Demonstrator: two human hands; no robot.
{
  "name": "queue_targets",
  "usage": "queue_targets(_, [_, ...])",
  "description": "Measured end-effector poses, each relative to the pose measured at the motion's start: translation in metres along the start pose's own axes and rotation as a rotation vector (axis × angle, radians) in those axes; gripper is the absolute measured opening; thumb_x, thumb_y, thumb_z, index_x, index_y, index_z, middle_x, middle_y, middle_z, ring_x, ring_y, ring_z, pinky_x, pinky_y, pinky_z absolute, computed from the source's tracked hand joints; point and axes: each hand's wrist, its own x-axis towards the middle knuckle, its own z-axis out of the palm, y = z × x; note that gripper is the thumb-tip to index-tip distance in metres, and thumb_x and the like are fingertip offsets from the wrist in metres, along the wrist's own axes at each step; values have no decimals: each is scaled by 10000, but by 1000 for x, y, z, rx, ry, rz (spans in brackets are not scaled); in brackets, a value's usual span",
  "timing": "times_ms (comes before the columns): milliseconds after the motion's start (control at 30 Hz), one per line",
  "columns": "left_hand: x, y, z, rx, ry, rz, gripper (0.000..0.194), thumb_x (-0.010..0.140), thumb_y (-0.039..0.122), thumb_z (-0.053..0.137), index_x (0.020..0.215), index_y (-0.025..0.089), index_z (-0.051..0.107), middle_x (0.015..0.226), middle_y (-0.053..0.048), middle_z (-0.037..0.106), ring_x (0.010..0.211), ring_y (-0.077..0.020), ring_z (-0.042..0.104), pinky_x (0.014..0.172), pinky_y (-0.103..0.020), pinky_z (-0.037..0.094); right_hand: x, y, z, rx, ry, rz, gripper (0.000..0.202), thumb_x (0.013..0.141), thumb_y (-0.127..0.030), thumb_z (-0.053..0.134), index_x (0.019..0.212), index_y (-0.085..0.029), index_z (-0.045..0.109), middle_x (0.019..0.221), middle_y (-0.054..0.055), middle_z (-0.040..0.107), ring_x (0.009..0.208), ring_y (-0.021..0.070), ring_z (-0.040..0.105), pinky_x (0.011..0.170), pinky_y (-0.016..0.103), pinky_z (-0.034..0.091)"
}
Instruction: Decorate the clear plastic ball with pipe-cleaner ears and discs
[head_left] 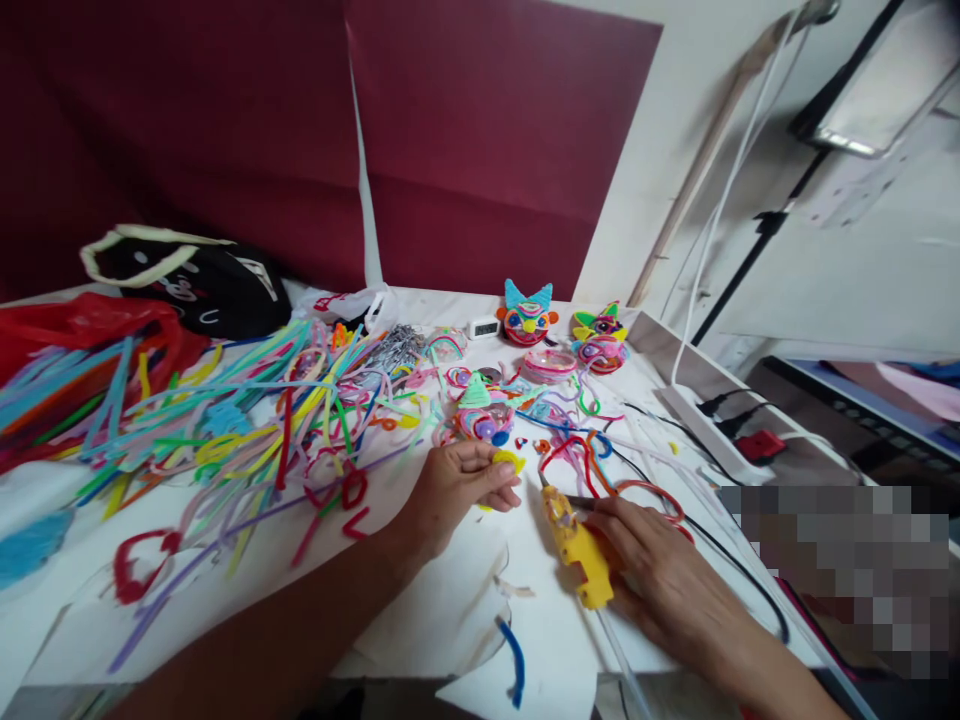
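Note:
My left hand (465, 482) pinches a small yellow piece of pipe cleaner (508, 460) between thumb and fingers. To its right, my right hand (652, 570) is closed round a yellow hot glue gun (576, 548). The gun's nozzle points away from me, toward the left hand, and a clear glue stick (621, 655) sticks out of its rear. Just beyond my left hand sits a pipe-cleaner figure (484, 410) with a pale green pointed top and a pink body. A short blue pipe cleaner (511, 660) lies near the table's front edge.
Loose coloured pipe cleaners (300, 400) cover the table's left side. Farther back stand a blue-eared figure (527, 312), a yellow-eared one (601, 338) and a small white digital clock (484, 328). On the right are a power strip (712, 430) and a black cable (720, 555).

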Motion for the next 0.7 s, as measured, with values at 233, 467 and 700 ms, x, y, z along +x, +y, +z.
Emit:
queue_targets(233, [4,-4,-1,-7,57,30,338,623,376,841,754,104,689,608,-26,718,507,-104,654,518,-190,548,-23,2,-17,141,94,21,486,927,-314,524,1385,-197,414,1327,152,574,1206,264,583,891,342,575])
queue_targets(467, [2,-4,0,9,71,38,296,637,345,828,742,108,686,613,-23,722,507,-106,660,516,-191,551,-2,-6,-4,185,307,-43,211,974,-300,432,1136,-213,535,976,89,681,878,197,683,741,282,561])
queue_targets(700, [3,-6,0,29,72,45,268,661,323,814,750,104,687,576,-18,710,498,-101,654,512,-179,545,1,16,18,129,336,-189,256,898,-337,542,1126,-230,588,974,77,719,829,194,701,663,262,549])
